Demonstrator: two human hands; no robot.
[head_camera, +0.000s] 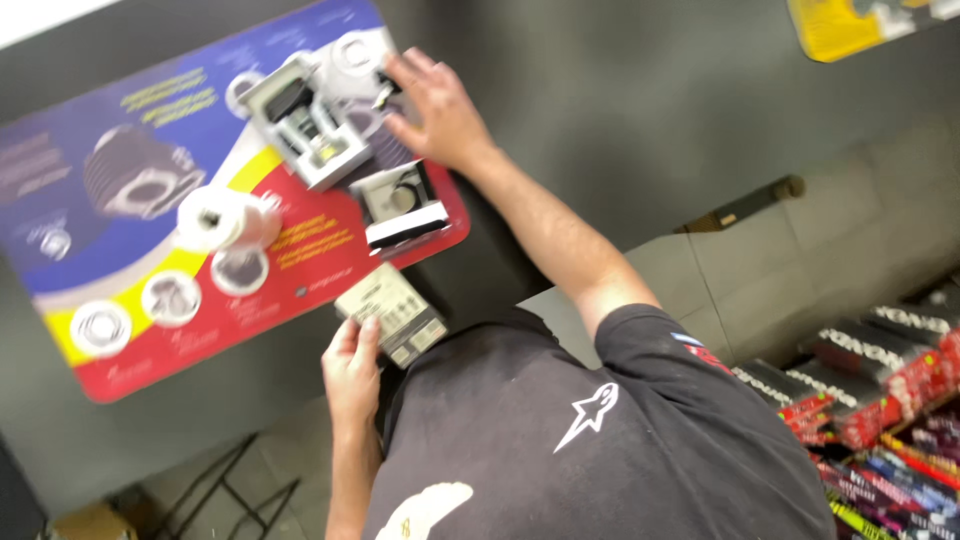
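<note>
Head view: the left hand (352, 375) is gripping the near end of a small flat carton (390, 313), fingers clamped on it, at the near edge of the dark surface (560, 90). The carton is lying just off the near edge of a colourful printed mat (150, 130), tilted. The right hand (440, 110) is reaching far across, fingers spread apart, palm down, touching or hovering just over an open white tray of metal parts (310, 125); contact is too blurred to tell. Just near that tray a black-and-white box (403, 205) is sitting on the mat's right edge. A white roll (218, 218) is lying at the mat's middle, left of the box. Rows of red and black packages (880, 370) are showing at the near right, below the surface.
</note>
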